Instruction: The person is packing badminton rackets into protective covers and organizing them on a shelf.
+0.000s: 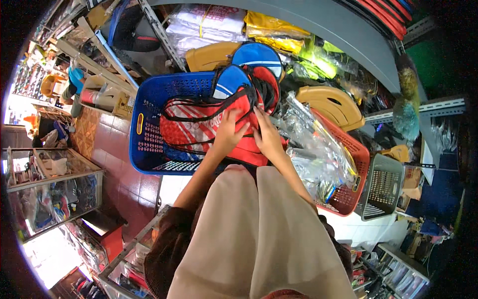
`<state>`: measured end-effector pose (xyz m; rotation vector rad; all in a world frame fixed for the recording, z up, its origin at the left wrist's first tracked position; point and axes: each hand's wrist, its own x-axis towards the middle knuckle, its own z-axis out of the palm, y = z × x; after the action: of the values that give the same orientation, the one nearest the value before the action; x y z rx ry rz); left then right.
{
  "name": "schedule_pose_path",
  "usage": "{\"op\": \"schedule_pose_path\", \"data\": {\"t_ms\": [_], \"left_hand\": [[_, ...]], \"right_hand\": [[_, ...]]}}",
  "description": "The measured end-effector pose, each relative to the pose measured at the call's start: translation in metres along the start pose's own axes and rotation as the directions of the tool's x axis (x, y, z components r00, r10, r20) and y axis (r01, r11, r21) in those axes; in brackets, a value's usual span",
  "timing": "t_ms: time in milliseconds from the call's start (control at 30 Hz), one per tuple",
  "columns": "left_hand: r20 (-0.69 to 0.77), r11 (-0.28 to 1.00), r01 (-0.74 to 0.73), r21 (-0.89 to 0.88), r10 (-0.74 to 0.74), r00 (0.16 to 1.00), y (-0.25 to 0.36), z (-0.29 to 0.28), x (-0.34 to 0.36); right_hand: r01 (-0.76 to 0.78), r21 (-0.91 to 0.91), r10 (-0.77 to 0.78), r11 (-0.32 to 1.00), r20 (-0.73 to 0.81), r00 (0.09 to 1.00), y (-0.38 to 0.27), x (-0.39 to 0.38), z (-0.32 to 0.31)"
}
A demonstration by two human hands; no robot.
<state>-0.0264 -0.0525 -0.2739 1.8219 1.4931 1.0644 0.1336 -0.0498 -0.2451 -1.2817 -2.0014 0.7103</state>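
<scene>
A red bag (pixel 199 130) with white stripes and black edging is laid across the top of a blue plastic basket (pixel 149 124), and it is touched by both hands. The left hand (pixel 228 133) is pressed flat on the red cloth with the fingers together and bent a little; whether the cloth is pinched by it cannot be told. The right hand (pixel 267 137) is placed just beside it, on the right part of the same bag, with the fingers curled down onto the cloth. The two hands are near each other but are not joined. In the blue basket more bags are seen under and behind the red one: a blue and white bag (pixel 231 79) and another blue bag (pixel 259 54) are stood at the far edge. To the right, a red basket (pixel 356 154) is filled with clear plastic packets (pixel 311 149). Beside it, further right, a grey basket (pixel 383 187) is placed; its content cannot be seen well. Behind the baskets, yellow plastic chairs (pixel 331 102) and white packets (pixel 204 25) in plastic are stacked on a shelf. At the left, a glass cabinet (pixel 50 184) with small goods is stood on the red tiled floor (pixel 119 169).
</scene>
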Motion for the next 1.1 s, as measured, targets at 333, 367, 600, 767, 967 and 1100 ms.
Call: {"op": "schedule_pose_path", "data": {"t_ms": [333,367,600,767,967,1100], "left_hand": [[-0.060,0.997,-0.025,0.079,0.029,0.998,0.005,0.005,0.031],[-0.101,0.995,-0.069,0.073,0.076,0.992,0.005,0.007,0.027],[-0.225,0.955,-0.285,0.082,0.296,0.928,0.026,-0.012,0.026],[-0.349,0.906,-0.382,-0.183,0.303,0.887,0.094,-0.058,0.006],[-0.337,0.874,-0.410,-0.260,0.316,0.887,0.098,-0.077,-0.028],[-0.361,0.870,-0.418,-0.261,0.314,0.878,0.085,-0.076,-0.038]], "right_hand": [[0.042,-0.074,-0.049,0.996,-0.099,0.994,0.002,-0.027,0.011],[0.031,-0.062,-0.036,0.998,-0.093,0.995,0.002,-0.029,0.012],[0.046,-0.016,-0.048,0.999,-0.124,0.991,-0.004,-0.031,0.009],[-0.043,0.392,0.121,0.919,-0.176,0.977,-0.024,-0.025,-0.014],[0.132,0.694,0.002,0.708,-0.190,0.982,-0.076,-0.017,-0.063],[0.148,0.487,-0.079,0.860,-0.160,0.984,-0.093,-0.019,-0.074]]}}
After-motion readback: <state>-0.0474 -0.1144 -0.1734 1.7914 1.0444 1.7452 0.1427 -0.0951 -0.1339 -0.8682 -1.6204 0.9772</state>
